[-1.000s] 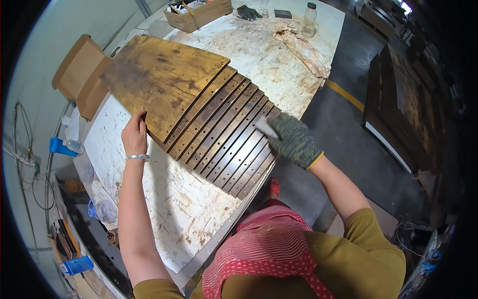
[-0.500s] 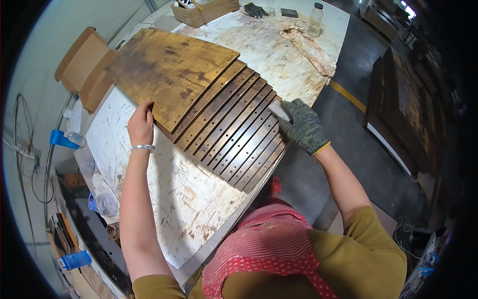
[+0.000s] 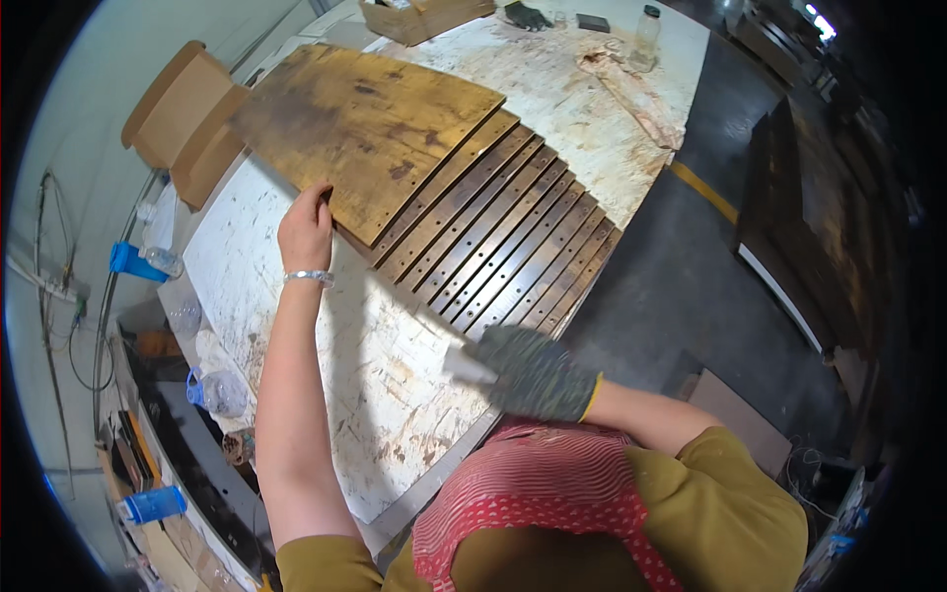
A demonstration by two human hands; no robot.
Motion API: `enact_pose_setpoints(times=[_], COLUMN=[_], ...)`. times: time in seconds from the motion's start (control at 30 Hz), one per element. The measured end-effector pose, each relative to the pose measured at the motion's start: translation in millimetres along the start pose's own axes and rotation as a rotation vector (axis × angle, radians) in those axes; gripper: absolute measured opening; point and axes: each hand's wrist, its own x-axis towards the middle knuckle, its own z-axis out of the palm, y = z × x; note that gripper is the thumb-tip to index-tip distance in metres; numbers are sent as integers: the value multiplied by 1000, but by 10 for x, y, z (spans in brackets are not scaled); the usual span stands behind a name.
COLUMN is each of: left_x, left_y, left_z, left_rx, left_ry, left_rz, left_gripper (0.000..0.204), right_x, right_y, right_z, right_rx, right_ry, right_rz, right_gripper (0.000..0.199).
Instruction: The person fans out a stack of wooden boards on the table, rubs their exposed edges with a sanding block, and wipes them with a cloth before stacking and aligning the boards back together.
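Note:
My left hand (image 3: 307, 225), bare with a silver bracelet on the wrist, rests on the near edge of a wide brown stained board (image 3: 365, 128). Beside that board lie several narrow dark slats (image 3: 498, 242) with rows of small holes, side by side on the white worktable (image 3: 395, 385). My right hand (image 3: 533, 373) wears a dark knit glove with a yellow cuff and holds a small pale flat tool (image 3: 466, 365) just off the near ends of the slats, above the table's edge.
Cardboard boxes (image 3: 182, 113) lean at the table's left side. A wooden tray (image 3: 424, 15), a dark glove (image 3: 528, 15) and a clear bottle (image 3: 646, 30) stand at the far end. Blue bottles (image 3: 133, 261) and clutter fill the shelf at left. Dark wooden stacks (image 3: 799, 217) stand on the grey floor at right.
My gloved right hand has pulled back along the slats, from their far right side to their near ends. My left hand stays on the wide board's edge.

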Motion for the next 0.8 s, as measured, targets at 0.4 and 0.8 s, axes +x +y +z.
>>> enact_pose_setpoints(times=[0.4, 0.8], left_x=[5, -26], left_y=[22, -30], left_z=[-38, -10], left_rx=[4, -21], left_ry=[-28, 27], left_rz=[-47, -17], left_gripper=[24, 24], right_x=[108, 132], right_y=[1569, 1410], right_z=[-1115, -1029], right_rx=[-411, -405], right_ry=[451, 370], right_rz=[534, 513], right_gripper=[44, 49])
